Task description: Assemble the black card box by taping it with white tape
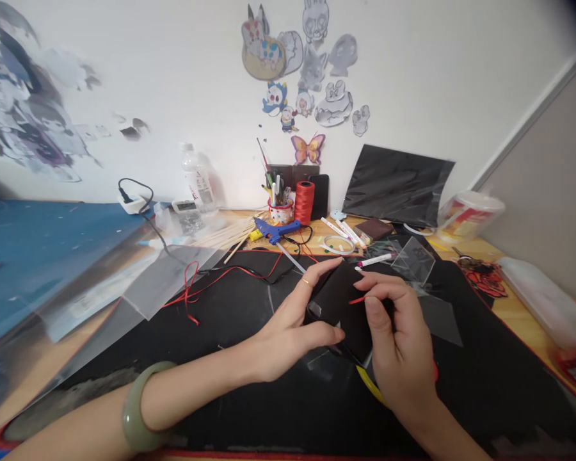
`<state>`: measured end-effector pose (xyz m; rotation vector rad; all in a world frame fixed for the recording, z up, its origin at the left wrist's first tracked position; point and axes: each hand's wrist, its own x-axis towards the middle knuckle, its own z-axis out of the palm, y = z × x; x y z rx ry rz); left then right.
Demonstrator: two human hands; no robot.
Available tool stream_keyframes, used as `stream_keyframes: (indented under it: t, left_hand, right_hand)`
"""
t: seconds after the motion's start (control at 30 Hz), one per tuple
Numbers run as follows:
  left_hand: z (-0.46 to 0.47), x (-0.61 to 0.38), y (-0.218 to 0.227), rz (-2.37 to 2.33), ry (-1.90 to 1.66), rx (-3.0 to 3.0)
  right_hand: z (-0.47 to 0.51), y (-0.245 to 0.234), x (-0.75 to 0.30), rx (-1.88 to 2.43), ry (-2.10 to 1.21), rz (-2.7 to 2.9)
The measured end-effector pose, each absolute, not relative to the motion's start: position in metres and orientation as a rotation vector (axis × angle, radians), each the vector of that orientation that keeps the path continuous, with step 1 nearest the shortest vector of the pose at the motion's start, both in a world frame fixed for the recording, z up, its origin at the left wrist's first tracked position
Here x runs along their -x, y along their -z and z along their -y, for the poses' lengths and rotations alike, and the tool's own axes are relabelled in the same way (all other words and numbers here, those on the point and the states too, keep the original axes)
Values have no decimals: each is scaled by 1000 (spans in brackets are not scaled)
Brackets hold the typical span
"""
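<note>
My left hand (295, 314), with a ring on one finger, grips a small dark box-like piece (338, 298) by its edges, thumb on the near side and fingers on the far side. Small clear or greyish patches show on its black surface. Over its right part, my right hand (398, 339) is closed in a pinch on a thin red strip (358, 300), whose tip points left across the black piece. Below the right hand a curved yellow thing (372, 386) shows in part; its kind is hidden. A white-and-purple marker (375, 260) lies just beyond the fingers.
A black mat (173, 371) covers the desk front. Behind it lie a blue glue gun (277, 232), a red thread spool (304, 203), a pen cup (281, 211) and wooden sticks (235, 228). Clear plastic sheets (158, 288) lie left, a red cord (192, 294) beside them.
</note>
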<state>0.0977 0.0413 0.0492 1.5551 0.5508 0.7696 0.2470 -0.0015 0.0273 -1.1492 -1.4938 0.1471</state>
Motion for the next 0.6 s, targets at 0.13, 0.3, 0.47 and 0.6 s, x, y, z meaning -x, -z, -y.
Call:
stream_keyframes:
  t: [0.13,0.3,0.47,0.6]
  left_hand:
    - [-34,-99,-52,-633,-842,-1482]
    - [-28,-100,-48,-642,-827,-1425]
    - [-29,-101,-37,-518,-912,-1443]
    - [-31,-102,-36,-454,-965,-1446]
  right_hand:
    - [3,-26,-245,1134,-121,1532]
    - [4,-27,-243,1122,-107,1521]
    - [5,-31,-244,1137,-147,1499]
    - [6,-32,-245,1147,-152,1492]
